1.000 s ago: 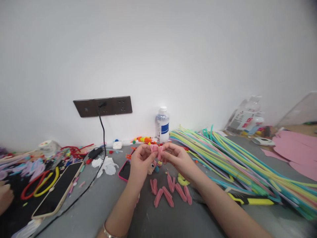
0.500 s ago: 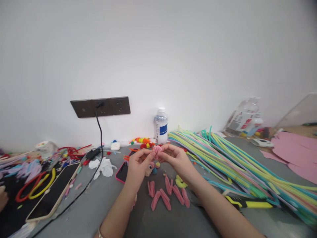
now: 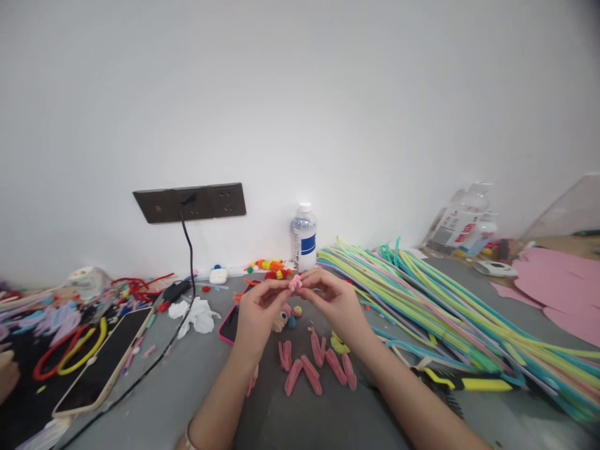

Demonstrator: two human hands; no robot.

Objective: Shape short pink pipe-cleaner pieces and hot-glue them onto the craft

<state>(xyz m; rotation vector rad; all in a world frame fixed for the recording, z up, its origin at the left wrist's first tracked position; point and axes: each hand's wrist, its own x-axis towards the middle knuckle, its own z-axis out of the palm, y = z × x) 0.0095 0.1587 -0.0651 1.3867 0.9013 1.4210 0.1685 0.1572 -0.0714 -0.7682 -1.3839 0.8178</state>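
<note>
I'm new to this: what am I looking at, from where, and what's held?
No machine here: a person works bare-handed, seen by a camera worn on their head, looking forward and down. The left hand and right hand share a fingertip grip on a small pink piece. Nearer the person, V-shaped pink pieces lie on the grey table. To the right is a bundle of long coloured strips; to the left, a cream-cased phone. Another person's hand shows at the left edge.
</note>
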